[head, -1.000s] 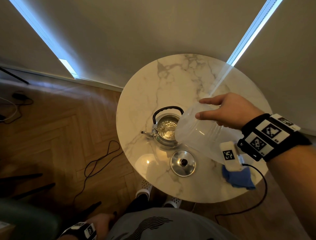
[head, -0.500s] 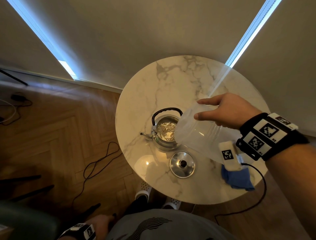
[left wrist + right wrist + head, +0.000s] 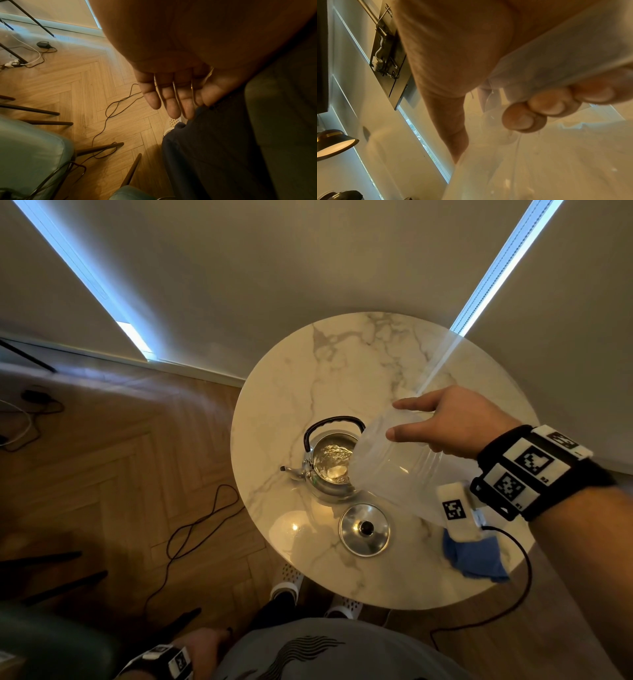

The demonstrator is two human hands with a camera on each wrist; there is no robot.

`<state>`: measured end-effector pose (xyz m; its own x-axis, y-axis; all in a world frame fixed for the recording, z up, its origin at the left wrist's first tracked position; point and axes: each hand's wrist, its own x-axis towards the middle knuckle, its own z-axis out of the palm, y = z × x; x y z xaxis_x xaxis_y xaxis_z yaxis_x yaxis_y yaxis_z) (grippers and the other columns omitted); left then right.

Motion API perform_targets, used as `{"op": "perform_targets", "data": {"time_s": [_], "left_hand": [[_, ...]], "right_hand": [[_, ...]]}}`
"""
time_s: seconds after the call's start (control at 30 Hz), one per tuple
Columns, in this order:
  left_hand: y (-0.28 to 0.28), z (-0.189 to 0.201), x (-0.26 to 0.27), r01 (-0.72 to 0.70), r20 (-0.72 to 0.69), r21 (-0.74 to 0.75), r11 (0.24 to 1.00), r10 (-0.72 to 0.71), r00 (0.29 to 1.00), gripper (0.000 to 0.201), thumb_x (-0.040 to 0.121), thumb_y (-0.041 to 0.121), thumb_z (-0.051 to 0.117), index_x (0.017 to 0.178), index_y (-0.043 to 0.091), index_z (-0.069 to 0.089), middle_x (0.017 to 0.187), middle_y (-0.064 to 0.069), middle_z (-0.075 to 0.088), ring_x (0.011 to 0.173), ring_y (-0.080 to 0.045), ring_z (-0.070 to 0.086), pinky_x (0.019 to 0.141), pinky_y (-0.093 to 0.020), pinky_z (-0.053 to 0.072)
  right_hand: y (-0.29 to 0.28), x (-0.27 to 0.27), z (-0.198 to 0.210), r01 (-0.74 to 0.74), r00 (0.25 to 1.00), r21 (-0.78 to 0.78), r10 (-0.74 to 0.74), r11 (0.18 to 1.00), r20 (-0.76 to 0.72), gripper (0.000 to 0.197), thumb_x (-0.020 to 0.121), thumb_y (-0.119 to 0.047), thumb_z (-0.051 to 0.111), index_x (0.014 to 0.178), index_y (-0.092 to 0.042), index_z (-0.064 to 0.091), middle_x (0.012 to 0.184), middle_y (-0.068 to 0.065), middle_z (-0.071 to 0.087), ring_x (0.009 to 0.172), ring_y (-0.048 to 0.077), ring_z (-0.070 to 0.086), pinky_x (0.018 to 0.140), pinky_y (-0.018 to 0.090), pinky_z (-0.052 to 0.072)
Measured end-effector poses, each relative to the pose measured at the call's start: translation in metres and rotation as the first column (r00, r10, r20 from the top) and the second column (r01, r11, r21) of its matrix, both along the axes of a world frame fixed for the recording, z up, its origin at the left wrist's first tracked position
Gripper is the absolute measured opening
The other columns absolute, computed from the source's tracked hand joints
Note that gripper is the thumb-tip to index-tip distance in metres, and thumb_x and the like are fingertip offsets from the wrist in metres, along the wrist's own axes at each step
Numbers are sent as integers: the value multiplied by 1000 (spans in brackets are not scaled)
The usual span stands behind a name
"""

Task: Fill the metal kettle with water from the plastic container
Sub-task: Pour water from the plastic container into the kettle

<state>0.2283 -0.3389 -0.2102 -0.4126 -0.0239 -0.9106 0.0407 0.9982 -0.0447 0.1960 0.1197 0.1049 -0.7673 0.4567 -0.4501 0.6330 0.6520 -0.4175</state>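
Right hand (image 3: 459, 422) grips the tilted container (image 3: 394, 470) over the kettle (image 3: 329, 463) — left hand (image 3: 173, 93) hangs, fingers straight.

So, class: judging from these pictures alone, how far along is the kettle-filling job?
Done: the lid is off and lies on the marble table beside the metal kettle, which already holds some water. In hand: the right hand grips the plastic container, tilted with its mouth over the kettle's opening. The left hand hangs idle. Left: finish pouring and set the container down.
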Motion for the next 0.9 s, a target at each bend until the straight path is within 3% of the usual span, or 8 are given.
{"op": "perform_targets", "data": {"time_s": [0.07, 0.17, 0.23, 0.33, 0.47, 0.67, 0.77, 0.9], "left_hand": [[-5, 0, 2, 30, 39, -23, 999, -29, 999, 48, 109, 26, 26, 154, 12, 32, 162, -13, 26, 151, -22, 26, 119, -24, 25], [-1, -3, -3, 78, 31, 44, 996, -80, 996, 46, 106, 27, 32, 150, 19, 40, 160, -13, 32, 148, -24, 32, 118, -27, 27], [-3, -2, -2, 131, 110, -13, 991, -129, 986, 48, 108, 32, 25, 154, 19, 33, 166, -9, 17, 154, -21, 17, 124, -30, 15], [8, -1, -5, 168, 87, -30, 985, -165, 982, 49, 107, 33, 24, 154, 19, 32, 164, -8, 23, 151, -22, 25, 121, -29, 20], [10, -12, -9, 232, 98, -58, 971, -225, 969, 52, 109, 34, 13, 158, 15, 14, 167, -7, 4, 155, -20, 12, 124, -31, 13], [9, -1, -5, 350, 97, 66, 934, -355, 930, 48, 108, 33, 26, 154, 21, 34, 164, -5, 26, 150, -18, 27, 122, -27, 19], [1, -7, 0, 247, 35, 36, 968, -248, 968, 56, 106, 43, 28, 157, 21, 24, 166, -9, 17, 153, -21, 18, 120, -28, 23], [-9, 7, 6, 351, 19, 167, 921, -359, 933, 41, 99, 24, 42, 139, 26, 53, 139, -2, 59, 127, -19, 56, 103, -23, 42]], "right_hand": [[0, -1, 0, -5, 1000, 6, 5, 1000, 7, 69, 74, -64, 78, 137, -42, 61, 139, -1, 64, 101, 16, 67, 97, 43, 54], [-1, -1, 1, -21, 1000, 19, 20, 1000, 22, 69, 74, -65, 77, 137, -41, 61, 139, -1, 64, 103, 17, 67, 98, 43, 53], [-2, -2, 2, -29, 999, 27, 29, 999, 29, 69, 75, -65, 77, 138, -41, 61, 140, -1, 63, 104, 18, 67, 99, 43, 53], [-4, -2, 2, -39, 999, 34, 38, 999, 34, 69, 75, -64, 77, 138, -41, 61, 143, -2, 62, 104, 18, 68, 98, 41, 53], [-5, -3, 1, -43, 999, 28, 42, 999, 33, 69, 74, -64, 77, 138, -42, 61, 144, -4, 61, 104, 17, 68, 98, 40, 52], [-6, -5, -2, -47, 998, 27, 46, 999, 32, 70, 74, -65, 77, 138, -42, 61, 144, -4, 61, 92, 13, 69, 95, 39, 54], [-6, -5, -3, -50, 998, 37, 48, 998, 37, 70, 74, -66, 76, 138, -42, 61, 143, -4, 61, 96, 15, 68, 96, 40, 53], [-7, -6, -4, -50, 998, 35, 49, 998, 36, 69, 74, -65, 76, 137, -43, 61, 143, -4, 61, 106, 18, 67, 99, 43, 52]]}}
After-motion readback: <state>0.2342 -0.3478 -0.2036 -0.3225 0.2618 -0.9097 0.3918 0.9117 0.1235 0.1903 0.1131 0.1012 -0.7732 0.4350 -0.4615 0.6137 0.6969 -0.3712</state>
